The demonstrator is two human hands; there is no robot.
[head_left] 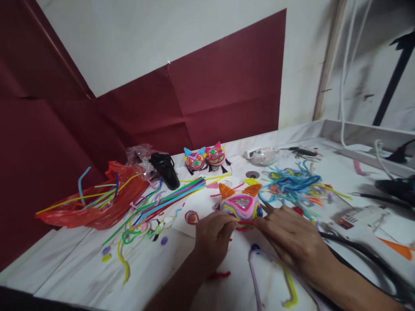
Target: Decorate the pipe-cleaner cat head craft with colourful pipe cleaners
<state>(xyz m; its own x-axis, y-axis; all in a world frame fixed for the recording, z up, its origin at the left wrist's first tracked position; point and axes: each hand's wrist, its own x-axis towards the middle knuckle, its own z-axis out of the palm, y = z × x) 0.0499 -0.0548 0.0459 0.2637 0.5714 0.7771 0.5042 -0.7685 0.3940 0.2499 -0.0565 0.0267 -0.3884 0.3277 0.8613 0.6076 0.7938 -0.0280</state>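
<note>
A round, colourful mask-like figure [240, 204] made of fuzzy stems, with two orange ears, stands between my hands in the head view. My left hand [214, 235] is closed at its lower left edge, thumb and fingers pressed near a red stem. On the lower right, my right hand [290, 237] has its fingers closed against the same red edge, and a thin dark object sticks up by its fingertips. Two finished-looking figures, one with blue ears [195, 160] and one with pink ears [215, 156], sit at the back by the wall.
A red plastic bag [119, 203] with fuzzy stems lies left, beside a black holder [165, 170]. Blue and mixed stems [292, 183] are piled right of the figure. A glue gun [366, 220] and black cables lie far right. Loose yellow stems [290, 287] lie in front.
</note>
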